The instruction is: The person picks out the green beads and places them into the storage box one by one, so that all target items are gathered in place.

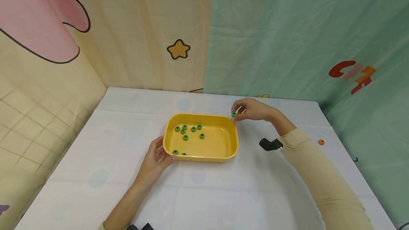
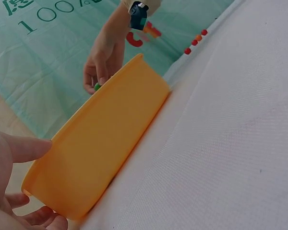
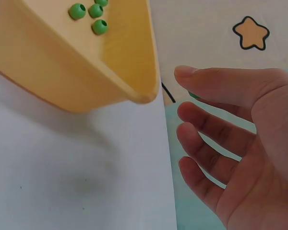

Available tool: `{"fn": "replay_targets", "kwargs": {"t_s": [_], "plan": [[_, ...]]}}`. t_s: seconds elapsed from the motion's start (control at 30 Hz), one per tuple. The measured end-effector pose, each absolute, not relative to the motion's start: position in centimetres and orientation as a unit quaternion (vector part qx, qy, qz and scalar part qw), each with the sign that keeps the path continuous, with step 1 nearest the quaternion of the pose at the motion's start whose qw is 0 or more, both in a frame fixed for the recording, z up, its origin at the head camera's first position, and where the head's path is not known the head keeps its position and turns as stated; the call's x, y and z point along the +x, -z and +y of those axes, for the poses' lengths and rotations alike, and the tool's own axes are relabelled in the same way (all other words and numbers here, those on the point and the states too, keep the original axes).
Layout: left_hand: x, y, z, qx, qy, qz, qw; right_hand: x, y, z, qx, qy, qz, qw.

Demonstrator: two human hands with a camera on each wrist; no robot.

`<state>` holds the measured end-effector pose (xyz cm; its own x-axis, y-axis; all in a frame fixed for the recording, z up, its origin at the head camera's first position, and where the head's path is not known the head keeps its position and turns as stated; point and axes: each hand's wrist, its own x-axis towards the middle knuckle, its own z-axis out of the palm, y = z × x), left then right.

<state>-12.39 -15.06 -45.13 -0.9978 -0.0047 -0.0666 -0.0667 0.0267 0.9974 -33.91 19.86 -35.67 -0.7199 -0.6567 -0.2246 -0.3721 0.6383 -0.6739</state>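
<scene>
A yellow rectangular tray (image 1: 220,144) stands on the white table with several green beads (image 1: 185,137) scattered inside, mostly in its left half. My left hand (image 1: 156,157) grips the tray's left front corner, thumb over the rim and fingers against the outer side, as the left wrist view (image 2: 19,172) also shows. Just past the tray's back right corner, my right hand (image 1: 250,110) pinches one green bead (image 1: 234,114) between thumb and index finger. In the right wrist view that hand's (image 3: 235,129) thumb hides most of the bead, while the other fingers are loosely bent.
An orange bead (image 1: 321,142) lies near the table's right edge, by the right sleeve. Red beads (image 2: 187,51) sit along that edge in the left wrist view. Printed curtains (image 1: 271,38) hang behind and beside the white table (image 1: 204,194).
</scene>
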Motion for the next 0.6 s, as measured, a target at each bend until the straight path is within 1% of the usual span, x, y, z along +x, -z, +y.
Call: {"fn": "replay_targets", "kwargs": {"t_s": [0.37, 0.6], "plan": [[-12.7, 45.2, -14.9, -0.023, -0.697, 0.716, 0.029, -33.4, 34.6, 16.5, -0.359, 0.300, 0.848, 0.250], [-12.8, 45.1, -14.7, -0.025, -0.695, 0.717, 0.032, -33.2, 34.4, 14.1, -0.417, 0.274, 0.824, 0.269]]}}
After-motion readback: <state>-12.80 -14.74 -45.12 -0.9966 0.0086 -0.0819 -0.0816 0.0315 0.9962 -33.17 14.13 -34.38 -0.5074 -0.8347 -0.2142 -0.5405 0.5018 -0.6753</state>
